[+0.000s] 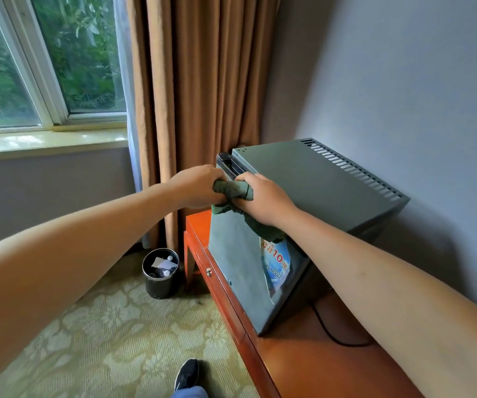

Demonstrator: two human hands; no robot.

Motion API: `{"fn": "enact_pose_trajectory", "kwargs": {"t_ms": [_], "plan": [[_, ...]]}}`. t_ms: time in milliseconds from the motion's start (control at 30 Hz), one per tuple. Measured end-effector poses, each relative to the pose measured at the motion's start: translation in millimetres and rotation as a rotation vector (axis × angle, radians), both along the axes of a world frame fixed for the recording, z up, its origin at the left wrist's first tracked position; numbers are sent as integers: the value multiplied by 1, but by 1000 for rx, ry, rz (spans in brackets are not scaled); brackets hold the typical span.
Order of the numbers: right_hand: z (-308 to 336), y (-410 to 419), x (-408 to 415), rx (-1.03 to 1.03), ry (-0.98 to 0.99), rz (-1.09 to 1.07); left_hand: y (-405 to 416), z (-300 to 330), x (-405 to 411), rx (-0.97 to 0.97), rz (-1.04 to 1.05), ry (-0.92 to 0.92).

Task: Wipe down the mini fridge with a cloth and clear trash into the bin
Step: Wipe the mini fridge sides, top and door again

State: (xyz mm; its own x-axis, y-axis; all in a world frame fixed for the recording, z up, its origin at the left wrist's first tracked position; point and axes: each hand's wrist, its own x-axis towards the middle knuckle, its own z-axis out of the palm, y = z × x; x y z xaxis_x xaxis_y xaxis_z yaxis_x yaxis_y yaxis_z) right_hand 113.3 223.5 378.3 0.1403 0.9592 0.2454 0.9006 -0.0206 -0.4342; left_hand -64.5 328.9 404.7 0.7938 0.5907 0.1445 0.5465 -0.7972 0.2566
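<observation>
Far left: window (44,61) and sill, curtain (202,81) beside it, patterned carpet (102,334) below.

Bin (161,272) stands on the carpet just beside the leg of the orange table (303,369). It already holds white paper and small scraps, so some trash looks cleared; whether more is left elsewhere can't be told. No loose trash visible on the carpet or table.

Left hand (200,186) is closed around one end of the green cloth (233,189), fingers curled round the bunched fabric. Right hand (263,201) grips the other end, fingers wrapped over it; the rest of the cloth hangs down under the wrist against the door.

Both hands hold the cloth at the top front edge of the fridge (317,188), near the door's upper corner. The fridge sits on the table, door shut, blue sticker (277,262) on its front, cord (335,334) trailing at its side.

Judgement: wiping is in hand, probably bunching or wringing the cloth. Top, door and side show no clear wet streaks, so most wiping looks left.
</observation>
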Motion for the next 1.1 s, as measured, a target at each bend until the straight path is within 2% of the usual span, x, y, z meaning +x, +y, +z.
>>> {"fn": "enact_pose_trajectory", "kwargs": {"t_ms": [200,500,633,767,933,1100], "plan": [[-26,7,7,22,-150,-10,7,-34,6,7,8,-38],[-25,62,11,-13,-294,12,55,-61,17,-88,91,-95],[-24,92,0,-37,-430,74,71,-79,11,-150,198,-141],[-34,116,-13,-60,-725,226,78,-102,2,-194,296,-105],[-51,129,-17,-173,-927,417,72,-139,-1,-314,347,-118],[-61,119,-21,-424,-882,441,50,-177,10,-468,316,-142]]}}
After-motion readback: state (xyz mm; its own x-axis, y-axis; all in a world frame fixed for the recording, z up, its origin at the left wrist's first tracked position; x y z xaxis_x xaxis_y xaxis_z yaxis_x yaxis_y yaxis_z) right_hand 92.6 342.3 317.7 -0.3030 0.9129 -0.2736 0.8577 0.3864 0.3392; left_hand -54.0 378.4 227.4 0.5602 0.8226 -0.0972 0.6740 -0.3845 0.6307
